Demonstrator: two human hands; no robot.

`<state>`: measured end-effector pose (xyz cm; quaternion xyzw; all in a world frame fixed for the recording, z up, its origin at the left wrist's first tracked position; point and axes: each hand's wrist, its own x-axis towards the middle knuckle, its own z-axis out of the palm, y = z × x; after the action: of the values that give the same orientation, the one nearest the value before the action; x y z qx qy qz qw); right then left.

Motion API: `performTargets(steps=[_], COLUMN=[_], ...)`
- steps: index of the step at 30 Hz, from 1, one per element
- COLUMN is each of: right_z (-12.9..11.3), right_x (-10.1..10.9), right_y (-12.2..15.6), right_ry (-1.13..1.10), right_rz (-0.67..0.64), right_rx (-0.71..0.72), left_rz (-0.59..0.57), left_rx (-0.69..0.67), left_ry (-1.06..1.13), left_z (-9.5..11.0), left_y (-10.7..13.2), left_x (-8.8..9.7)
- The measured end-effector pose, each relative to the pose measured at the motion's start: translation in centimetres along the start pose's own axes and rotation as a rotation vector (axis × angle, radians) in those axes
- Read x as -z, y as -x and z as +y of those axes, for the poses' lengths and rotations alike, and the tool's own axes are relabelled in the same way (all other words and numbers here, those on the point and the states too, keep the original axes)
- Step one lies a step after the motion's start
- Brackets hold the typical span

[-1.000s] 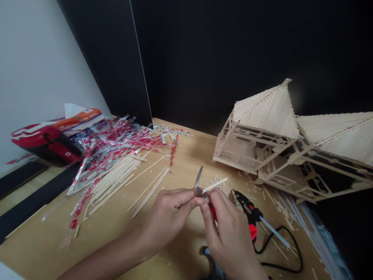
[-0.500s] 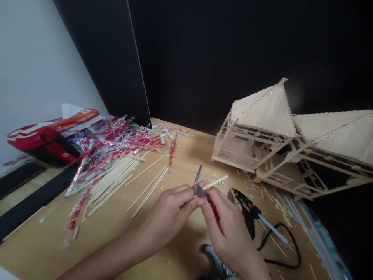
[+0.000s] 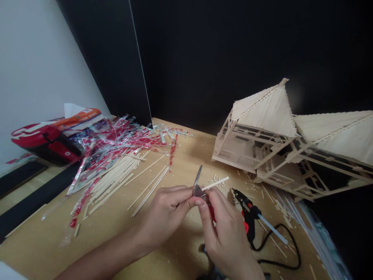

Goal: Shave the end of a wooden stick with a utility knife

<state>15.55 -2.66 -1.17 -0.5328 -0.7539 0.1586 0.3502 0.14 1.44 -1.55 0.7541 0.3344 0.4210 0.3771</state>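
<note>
Pinched shut, the left hand [image 3: 166, 212] grips 1 wooden stick [image 3: 217, 182] above the table [image 3: 116, 233]. The right hand [image 3: 224, 233] is closed on red-handled scissors [image 3: 198, 177], 1 blade raised beside the stick. Trimming seems to be in hand; a clean cut needs the stick steady. A glue gun [image 3: 247, 210] lies near.

Matt wood stick [image 3: 215, 183] — shiny metal blade [image 3: 198, 177]
</note>
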Motion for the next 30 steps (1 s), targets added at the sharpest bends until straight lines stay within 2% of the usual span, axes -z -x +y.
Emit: performTargets(steps=[7,11,14,17,19,30], right_z=[-0.5,-0.5,-0.2,0.2,0.4,0.3], right_x=[-1.8,-2.3,-1.8,-1.1,-0.6,-0.3], right_y=[0.3,0.3,0.0,-0.2,-0.3,-0.3], right_ry=[0.182,0.194,0.037,-0.141,-0.194,-0.198], right_rz=[0.188,0.215,0.144,0.004,-0.039,-0.047], right_rx=[-0.047,-0.074,-0.111,-0.122,-0.112,-0.070], left_rz=[0.094,0.144,0.102,-0.032,-0.087,-0.083], left_rx=[0.014,0.041,0.127,0.218,0.239,0.176], left_ry=[-0.013,-0.033,0.015,0.152,0.210,0.125], left_z=[-0.1,-0.4,-0.4,-0.1,0.1,0.3], left_y=[0.0,0.1,-0.1,-0.5,-0.7,-0.6], left_x=[-0.2,-0.6,-0.7,-0.5,-0.3,0.2])
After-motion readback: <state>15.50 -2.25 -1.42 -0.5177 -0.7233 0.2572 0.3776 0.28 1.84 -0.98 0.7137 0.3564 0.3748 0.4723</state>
